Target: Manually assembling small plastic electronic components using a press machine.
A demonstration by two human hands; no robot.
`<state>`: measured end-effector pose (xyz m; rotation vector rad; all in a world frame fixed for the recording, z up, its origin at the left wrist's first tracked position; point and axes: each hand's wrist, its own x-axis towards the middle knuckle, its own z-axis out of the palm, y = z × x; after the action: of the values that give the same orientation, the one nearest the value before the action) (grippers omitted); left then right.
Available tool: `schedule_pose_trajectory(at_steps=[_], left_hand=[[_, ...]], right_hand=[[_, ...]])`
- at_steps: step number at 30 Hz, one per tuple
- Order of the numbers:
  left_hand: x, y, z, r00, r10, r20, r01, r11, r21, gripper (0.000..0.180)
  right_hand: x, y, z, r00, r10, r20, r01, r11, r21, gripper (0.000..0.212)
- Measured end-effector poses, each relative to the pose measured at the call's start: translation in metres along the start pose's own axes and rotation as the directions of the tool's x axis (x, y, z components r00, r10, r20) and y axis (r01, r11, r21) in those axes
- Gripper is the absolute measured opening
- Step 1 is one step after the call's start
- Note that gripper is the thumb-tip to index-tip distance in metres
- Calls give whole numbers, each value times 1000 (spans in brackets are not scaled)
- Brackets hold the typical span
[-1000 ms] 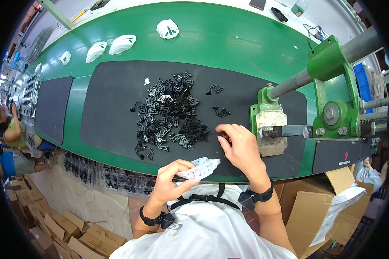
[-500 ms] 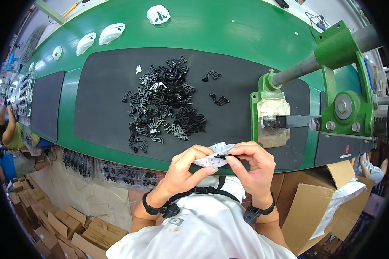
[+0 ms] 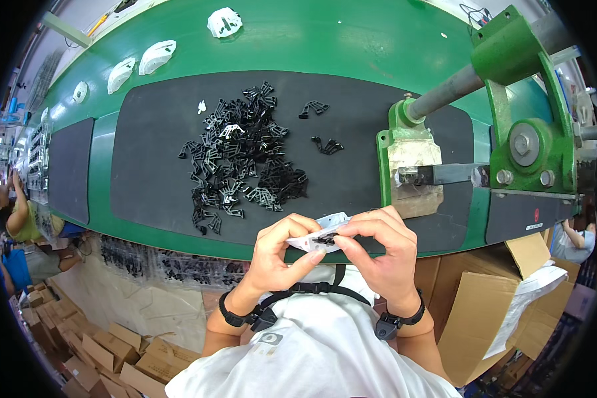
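Note:
A curved white plastic shell is pinched between the thumb and fingers of my left hand, at the table's front edge. Thumb and index finger of my right hand close on a small black plastic clip, which lies against the shell. My fingertips cover part of both pieces, so I cannot tell how they meet. Beyond my hands, a heap of black plastic clips lies on the dark mat. Two small groups of clips lie apart, right of the heap.
A green hand press with a metal ram stands right of my hands. Several white shells lie along the green table. An open cardboard box sits at lower right; more cartons and a person are at left.
Both hands and the shell have shifted slightly left within the picture, as has the whole table. The black clip now sits a little farther inside the shell's outline.

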<state>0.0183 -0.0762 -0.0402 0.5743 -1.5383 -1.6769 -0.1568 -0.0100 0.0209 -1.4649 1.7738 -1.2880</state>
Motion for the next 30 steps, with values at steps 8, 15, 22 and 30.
schedule_pose_trajectory(at_steps=[8, 15, 22, 30], left_hand=[[2, -1, 13, 987, -148, -54, 140, 981, -135, 19], [5, 1, 10, 978, -201, -51, 185, 957, -221, 13], [5, 2, 12, 985, -172, -17, 165, 966, -201, 17], [9, 5, 16, 982, -182, -53, 173, 975, -136, 23]], right_hand=[[-3, 10, 7, 985, -169, -35, 156, 958, -241, 24], [-10, 15, -1, 951, -310, 20, 299, 896, -327, 28], [-8, 13, -10, 952, -307, -2, 292, 907, -305, 29], [-10, 15, -12, 935, -350, 62, 341, 834, -433, 34]])
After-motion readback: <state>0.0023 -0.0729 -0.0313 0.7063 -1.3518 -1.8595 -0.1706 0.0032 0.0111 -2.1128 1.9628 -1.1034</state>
